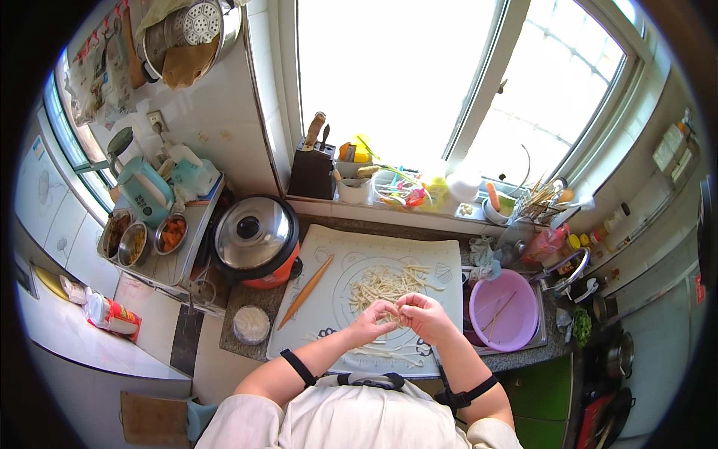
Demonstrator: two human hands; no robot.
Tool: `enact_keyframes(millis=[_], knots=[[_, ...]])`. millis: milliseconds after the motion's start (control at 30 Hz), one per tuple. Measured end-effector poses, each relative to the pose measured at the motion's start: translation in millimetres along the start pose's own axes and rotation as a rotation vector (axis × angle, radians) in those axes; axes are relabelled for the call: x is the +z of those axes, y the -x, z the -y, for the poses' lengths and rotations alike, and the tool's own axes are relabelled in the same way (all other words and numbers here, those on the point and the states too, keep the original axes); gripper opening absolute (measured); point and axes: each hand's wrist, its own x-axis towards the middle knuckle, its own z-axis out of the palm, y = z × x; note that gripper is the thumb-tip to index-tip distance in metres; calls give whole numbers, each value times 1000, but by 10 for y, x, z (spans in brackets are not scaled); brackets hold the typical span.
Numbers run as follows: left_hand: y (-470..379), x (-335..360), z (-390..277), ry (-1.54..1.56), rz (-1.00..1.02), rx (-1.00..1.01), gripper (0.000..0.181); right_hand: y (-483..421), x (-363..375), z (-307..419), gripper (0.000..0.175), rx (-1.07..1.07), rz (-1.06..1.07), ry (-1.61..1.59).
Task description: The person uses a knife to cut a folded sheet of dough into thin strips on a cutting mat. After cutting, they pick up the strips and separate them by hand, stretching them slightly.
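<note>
My left hand [372, 324] and my right hand [426, 316] meet over a silicone pastry mat [314, 241]. Their fingertips pinch pale dough noodle strips [388, 320] between them, partly hidden by the fingers. Just beyond lies a loose heap of cut noodles [381, 283]. Several longer strips [387, 353] are spread near the mat's front edge, below my forearms. A tapered wooden rolling pin [305, 292] rests slantwise on the left part of the mat.
Left of the mat stand an orange electric cooker [275, 276] with a lid and a tub of white powder [251, 324]. At right, a purple basin [505, 308] holding chopsticks sits at the sink under a faucet [572, 266]. A knife block [310, 171] stands on the sill.
</note>
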Motion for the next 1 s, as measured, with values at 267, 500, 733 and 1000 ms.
enact_keyframes(millis=[267, 500, 733, 1000], knots=[[-11, -44, -217, 362, 117, -245, 23, 178, 4, 152, 12, -187, -112, 0], [70, 37, -486, 542, -69, -266, 18, 210, -3, -66, 19, -428, -239, 375], [112, 126, -545, 605, -174, -205, 15, 132, 53, -248, 31, -544, -215, 356], [92, 21, -588, 778, -386, -152, 11, 272, 44, -138, 30, -488, -264, 337]])
